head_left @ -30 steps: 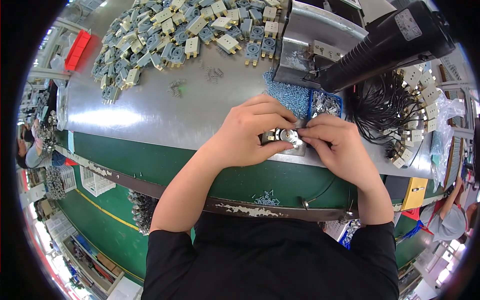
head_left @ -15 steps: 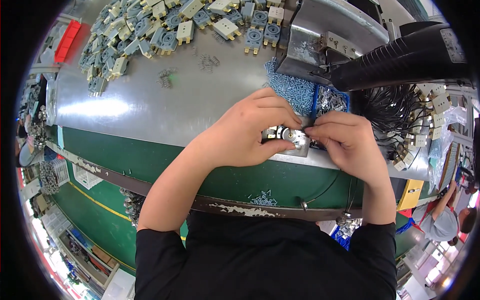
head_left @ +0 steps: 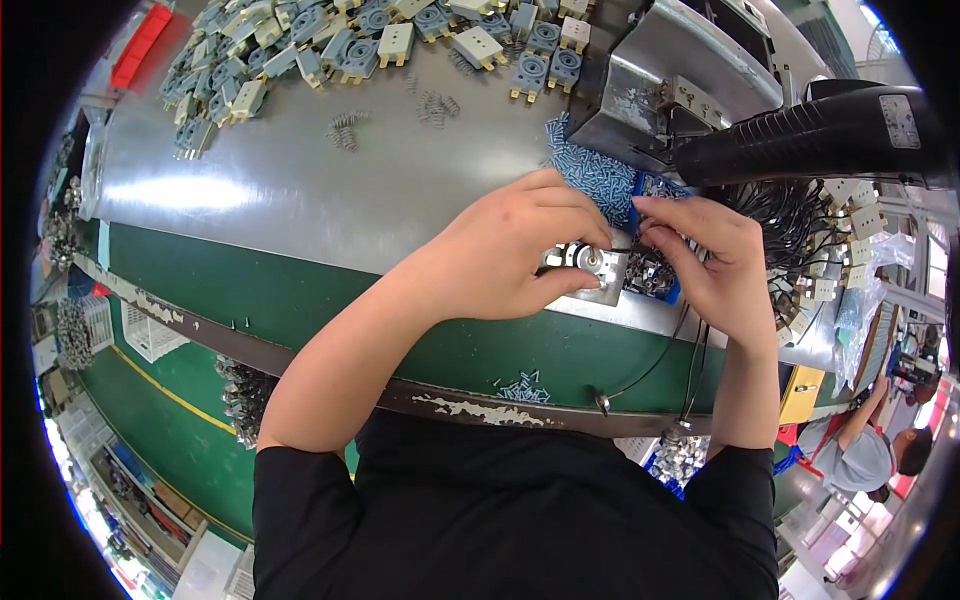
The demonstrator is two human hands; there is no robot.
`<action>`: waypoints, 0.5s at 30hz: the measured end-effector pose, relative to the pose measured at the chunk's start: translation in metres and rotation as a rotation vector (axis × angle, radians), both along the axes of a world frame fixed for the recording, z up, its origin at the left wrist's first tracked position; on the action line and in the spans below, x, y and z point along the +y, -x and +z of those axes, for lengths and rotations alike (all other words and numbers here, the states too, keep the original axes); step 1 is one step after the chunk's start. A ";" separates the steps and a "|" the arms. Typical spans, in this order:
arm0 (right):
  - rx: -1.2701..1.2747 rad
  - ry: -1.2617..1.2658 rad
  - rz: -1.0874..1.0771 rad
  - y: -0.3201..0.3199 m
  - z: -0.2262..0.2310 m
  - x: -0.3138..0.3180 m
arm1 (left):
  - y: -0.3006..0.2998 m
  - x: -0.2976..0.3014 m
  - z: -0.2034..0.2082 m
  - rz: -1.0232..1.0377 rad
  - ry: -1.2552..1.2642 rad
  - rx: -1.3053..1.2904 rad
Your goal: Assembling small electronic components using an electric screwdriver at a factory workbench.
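Note:
My left hand is closed around a small dark-and-silver part with a round metal centre, thumb on its near side and fingers on its far side. That part rests on a metal block at the bench's front edge; my fingers hide some of it. Just right of it, my right hand hovers by a blue bin of small metal pieces. Its thumb and index fingertips are apart, and I see nothing between them. Beyond my left fingers lies a heap of bluish screws.
Grey and cream switch-like housings pile up at the far left, with loose springs nearer. A black handheld tool juts in from the right above black cables. Small screws lie on the green front strip.
My right hand has drawn away from the part, and its thumb and index finger have spread. My left hand keeps its grip. The whole view has shifted slightly.

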State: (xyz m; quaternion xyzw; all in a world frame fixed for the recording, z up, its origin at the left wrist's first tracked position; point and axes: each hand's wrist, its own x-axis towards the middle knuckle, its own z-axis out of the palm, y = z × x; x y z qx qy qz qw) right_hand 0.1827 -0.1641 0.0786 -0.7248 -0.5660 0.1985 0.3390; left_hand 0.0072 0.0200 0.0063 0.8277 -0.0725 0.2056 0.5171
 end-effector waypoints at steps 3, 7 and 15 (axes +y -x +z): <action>-0.027 0.029 -0.045 0.010 -0.001 0.000 | 0.001 -0.001 -0.001 0.003 -0.001 0.000; -0.029 -0.017 -0.051 0.020 -0.010 -0.001 | 0.002 -0.002 -0.002 0.012 -0.021 -0.011; -0.086 -0.113 0.113 0.022 -0.014 -0.003 | 0.004 -0.001 -0.002 0.002 -0.008 0.009</action>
